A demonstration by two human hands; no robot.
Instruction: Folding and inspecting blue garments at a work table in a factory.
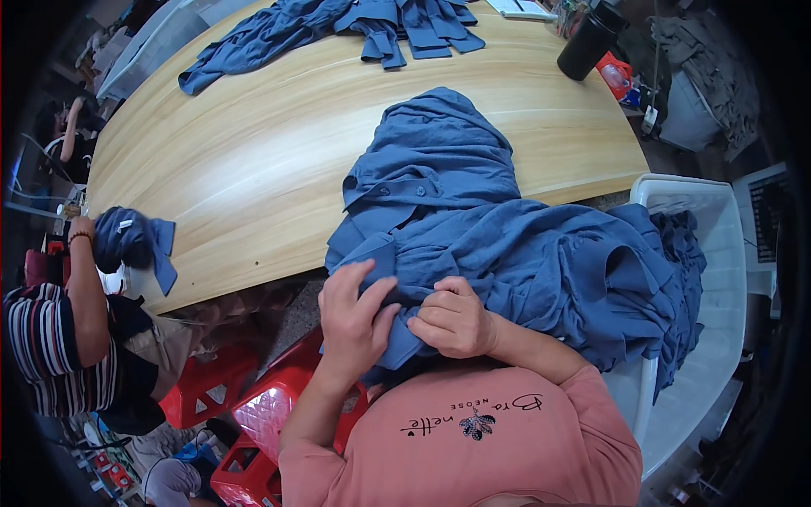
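- Counter (253, 169): one
- Wearer's hands (351, 314): two
- Blue clothes heaps (439, 148) along its edges: three
- Black bottle (591, 40) on it: one
- White tub (733, 287) at its right: one
- Red stools (266, 412): at least two

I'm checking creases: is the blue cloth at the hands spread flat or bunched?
Bunched: the blue cloth lies in loose, uneven folds, partly on the table.

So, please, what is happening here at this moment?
A person in a pink top has both hands at some blue clothes, which stretch from the table to a white bin. The left hand is loosely open over the cloth; the right hand is curled beside it, its grip hidden. More blue garments lie at the far edge. At left, another person has a hand by a dark blue bundle.
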